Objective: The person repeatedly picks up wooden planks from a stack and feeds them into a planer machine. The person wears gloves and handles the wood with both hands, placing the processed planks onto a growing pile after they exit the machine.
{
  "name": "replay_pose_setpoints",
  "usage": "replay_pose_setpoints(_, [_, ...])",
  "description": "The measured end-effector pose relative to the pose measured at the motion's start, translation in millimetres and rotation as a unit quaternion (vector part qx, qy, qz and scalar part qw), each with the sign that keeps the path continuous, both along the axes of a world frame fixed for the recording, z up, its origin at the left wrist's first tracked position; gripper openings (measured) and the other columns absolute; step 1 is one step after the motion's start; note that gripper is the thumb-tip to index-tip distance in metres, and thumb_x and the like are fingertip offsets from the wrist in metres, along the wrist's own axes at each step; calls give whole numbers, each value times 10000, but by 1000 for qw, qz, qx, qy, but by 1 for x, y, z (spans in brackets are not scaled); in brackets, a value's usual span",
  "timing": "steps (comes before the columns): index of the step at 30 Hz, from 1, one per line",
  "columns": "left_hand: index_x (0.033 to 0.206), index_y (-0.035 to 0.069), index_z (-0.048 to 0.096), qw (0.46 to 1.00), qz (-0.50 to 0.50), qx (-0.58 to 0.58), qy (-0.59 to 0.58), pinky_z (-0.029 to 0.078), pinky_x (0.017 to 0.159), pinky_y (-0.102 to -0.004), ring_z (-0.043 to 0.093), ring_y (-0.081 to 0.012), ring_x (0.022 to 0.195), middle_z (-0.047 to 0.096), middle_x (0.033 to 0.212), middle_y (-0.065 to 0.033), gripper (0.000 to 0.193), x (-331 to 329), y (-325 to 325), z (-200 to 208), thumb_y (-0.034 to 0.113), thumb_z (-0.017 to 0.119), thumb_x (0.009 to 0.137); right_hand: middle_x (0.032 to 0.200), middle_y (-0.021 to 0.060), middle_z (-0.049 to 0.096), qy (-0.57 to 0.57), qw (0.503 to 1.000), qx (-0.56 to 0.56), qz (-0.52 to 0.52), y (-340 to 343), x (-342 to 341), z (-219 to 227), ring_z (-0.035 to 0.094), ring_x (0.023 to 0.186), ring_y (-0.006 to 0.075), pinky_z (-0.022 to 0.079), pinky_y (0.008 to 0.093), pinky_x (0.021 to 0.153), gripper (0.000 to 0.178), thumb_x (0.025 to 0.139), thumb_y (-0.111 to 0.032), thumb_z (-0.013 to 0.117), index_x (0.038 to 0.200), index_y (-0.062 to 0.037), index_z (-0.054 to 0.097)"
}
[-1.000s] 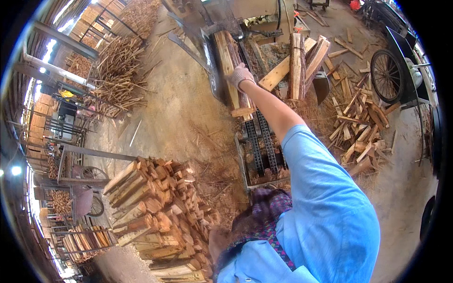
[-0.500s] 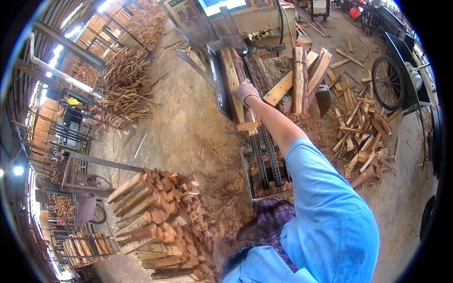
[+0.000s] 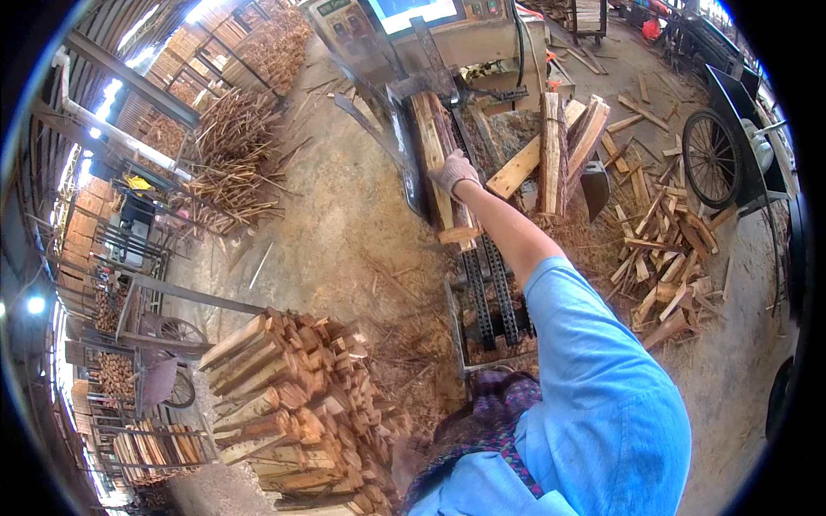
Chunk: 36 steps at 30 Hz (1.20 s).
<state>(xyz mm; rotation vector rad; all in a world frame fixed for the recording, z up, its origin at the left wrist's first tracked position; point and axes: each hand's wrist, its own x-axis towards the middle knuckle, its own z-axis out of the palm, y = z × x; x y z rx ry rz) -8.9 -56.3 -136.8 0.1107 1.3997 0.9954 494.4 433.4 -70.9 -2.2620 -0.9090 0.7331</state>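
My right hand (image 3: 454,172), in a pale knitted glove, is on the right side of a thick log (image 3: 437,185), with its fingers curled against the wood. The log has a flat pale sawn face and bark along its right side. It lies lengthwise on a chain conveyor (image 3: 490,297), its far end up against the machine (image 3: 473,39). A curved dark metal guide (image 3: 404,163) runs along the log's left side. Only the bunched blue sleeve on my left side shows at the lower edge. My left hand cannot be seen.
Several split timbers (image 3: 551,155) lean right of the conveyor, with a scrap wood heap (image 3: 667,258) beyond. A tall stack of cut wood (image 3: 297,404) stands near left. A wheeled cart (image 3: 714,155) is at far right; thin sticks (image 3: 232,146) are piled far left.
The view has shifted slightly, so the scene sits a little lower and to the right. My right hand stays on the log, and the log shows no clear movement along the conveyor.
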Motion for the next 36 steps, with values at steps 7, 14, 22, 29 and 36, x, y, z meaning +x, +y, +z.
replay_pose_setpoints(7, [1201,42,678,995,-86,30,-44,532,999,-501,649,-295,1093,696,1149,-138,373,-10,4,-10,383,609,1068,1441,287,625,-7,1000,3,18,6,14,-14,649,1328,398,539,470,1101,992,829,-549,831,1492,60,413])
replay_pose_setpoints(14, [1280,128,695,995,8,25,-92,545,1018,-590,656,-346,1139,723,1257,-103,404,13,-3,33,438,667,1023,1414,372,617,-26,998,-13,51,11,4,-14,634,1333,458,521,469,1117,1119,897,-622,757,1524,180,292])
replay_pose_setpoints(22, [1358,92,659,997,22,11,-79,556,1021,-550,663,-345,1118,712,1237,-135,459,19,3,38,427,646,1045,1569,286,514,20,998,-52,5,14,7,-15,583,1405,415,508,488,1142,1124,844,-605,826,1576,70,305])
replay_pose_setpoints(29, [1331,98,678,998,22,5,-50,557,1006,-527,669,-344,1073,718,1178,-119,430,23,6,39,408,678,1033,1565,274,518,29,998,-56,15,9,6,-8,585,1401,412,503,492,1147,1100,854,-588,821,1577,64,310])
replay_pose_setpoints(36, [1414,113,633,995,-15,20,-101,542,1022,-598,646,-343,1121,687,1269,-137,505,13,4,28,436,663,1027,1540,290,534,10,999,-38,8,5,1,-10,600,1388,400,516,472,1133,1063,860,-583,813,1551,69,337])
